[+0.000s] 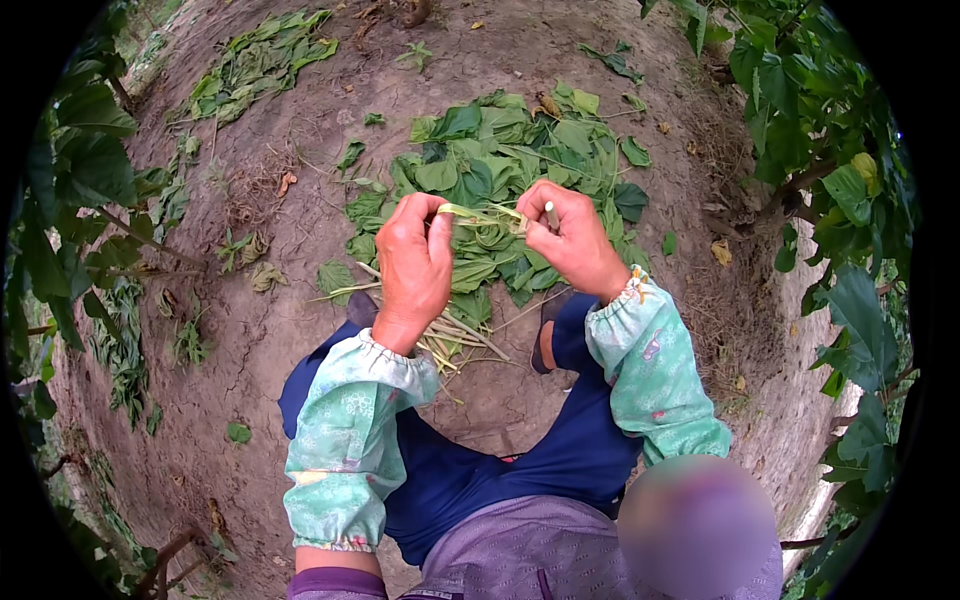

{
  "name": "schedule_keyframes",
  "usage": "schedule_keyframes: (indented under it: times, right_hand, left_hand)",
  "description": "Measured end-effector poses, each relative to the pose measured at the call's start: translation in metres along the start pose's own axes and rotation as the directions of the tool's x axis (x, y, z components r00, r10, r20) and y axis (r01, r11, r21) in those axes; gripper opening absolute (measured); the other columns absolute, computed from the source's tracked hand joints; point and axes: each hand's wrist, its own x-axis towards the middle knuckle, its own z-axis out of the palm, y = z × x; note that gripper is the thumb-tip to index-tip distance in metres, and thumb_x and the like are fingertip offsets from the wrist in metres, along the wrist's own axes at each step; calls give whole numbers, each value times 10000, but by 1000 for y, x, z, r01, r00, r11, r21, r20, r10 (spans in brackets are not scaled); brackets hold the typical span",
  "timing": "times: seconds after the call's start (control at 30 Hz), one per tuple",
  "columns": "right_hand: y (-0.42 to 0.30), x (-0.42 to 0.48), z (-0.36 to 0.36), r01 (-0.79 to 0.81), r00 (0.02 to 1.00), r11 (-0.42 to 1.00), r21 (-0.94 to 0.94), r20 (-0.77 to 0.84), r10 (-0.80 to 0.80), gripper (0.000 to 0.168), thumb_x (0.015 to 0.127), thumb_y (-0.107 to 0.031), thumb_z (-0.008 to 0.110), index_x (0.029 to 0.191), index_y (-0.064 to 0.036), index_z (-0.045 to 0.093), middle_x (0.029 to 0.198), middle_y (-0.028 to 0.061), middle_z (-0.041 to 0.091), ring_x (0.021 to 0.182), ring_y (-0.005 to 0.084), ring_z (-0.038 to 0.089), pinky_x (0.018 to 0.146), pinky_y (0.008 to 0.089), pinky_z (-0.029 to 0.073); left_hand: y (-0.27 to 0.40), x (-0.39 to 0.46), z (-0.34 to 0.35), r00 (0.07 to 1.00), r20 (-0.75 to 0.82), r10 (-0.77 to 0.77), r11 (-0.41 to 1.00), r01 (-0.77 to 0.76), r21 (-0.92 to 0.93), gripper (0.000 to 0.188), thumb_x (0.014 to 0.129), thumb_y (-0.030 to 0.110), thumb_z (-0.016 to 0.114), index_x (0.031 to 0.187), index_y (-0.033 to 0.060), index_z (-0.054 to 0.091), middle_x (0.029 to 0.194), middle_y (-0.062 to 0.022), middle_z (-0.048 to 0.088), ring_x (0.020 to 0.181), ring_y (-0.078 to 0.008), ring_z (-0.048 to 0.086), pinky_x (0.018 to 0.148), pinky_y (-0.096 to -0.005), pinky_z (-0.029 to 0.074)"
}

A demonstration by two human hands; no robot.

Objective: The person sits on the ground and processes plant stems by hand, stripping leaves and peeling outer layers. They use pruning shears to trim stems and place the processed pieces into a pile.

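Note:
Between my hands, over a pile of green leaves (517, 150), stretches a pale green strip of plant fibre or bark (469, 214). My left hand (416, 255) pinches one end of it between thumb and forefinger. The other end lies in the fingers of my right hand (566, 232), where a short pale stalk (552, 216) also sticks up beside the thumb. Several thin peeled stalks (461, 330) lie on the soil between my feet, partly behind my left hand and wrist. Both forearms wear green patterned sleeve covers.
Leafy branches (851, 195) crowd the right side, and more foliage (90, 150) hangs at the left. A second heap of wilted leaves (259, 64) lies on the cracked soil at upper left. Dry leaves and fibres are scattered about. My shoes (362, 309) flank the stalks.

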Motion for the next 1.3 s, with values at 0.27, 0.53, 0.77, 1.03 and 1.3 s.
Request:
schedule_keyframes:
  times: [0.27,0.53,0.77,1.03,1.3]
  right_hand:
    - [-14,1,-4,102,986,874,-475,-67,-151,218,727,-35,711,851,-6,533,861,151,597,700,370,626,627,457,485]
    - [0,5,-1,1,988,852,-524,-132,-82,174,747,-75,679,795,2,531,803,173,599,723,405,625,642,486,484]
    - [4,-13,40,84,973,892,-444,230,23,189,742,-108,632,804,35,527,793,199,595,768,439,608,672,509,466]
    - [17,-15,55,-37,690,857,-514,607,394,362,876,-317,720,961,34,687,917,239,705,911,453,676,822,512,534]
    - [6,1,39,-404,809,909,101,504,303,225,840,-65,598,1017,54,670,781,75,656,581,112,576,527,289,458]
  left_hand:
    - [11,-1,-13,999,-35,-37,999,35,-38,85,994,22,566,977,-25,635,765,-40,640,599,-94,607,540,-262,479]
    - [5,-2,-17,984,107,-142,981,154,-119,87,975,50,607,944,-28,627,745,-64,630,580,-110,607,537,-280,475]
    - [-14,5,-79,880,414,-233,968,251,12,125,966,78,630,885,-11,595,730,4,580,682,-62,566,624,-249,469]
    - [-10,-2,-113,821,517,-243,906,3,422,306,851,35,718,1143,-23,649,898,-135,722,814,-229,695,743,-366,542]
    - [-8,8,-75,906,411,-101,995,85,58,218,965,101,662,1152,-12,650,951,-48,702,851,-127,647,762,-293,525]
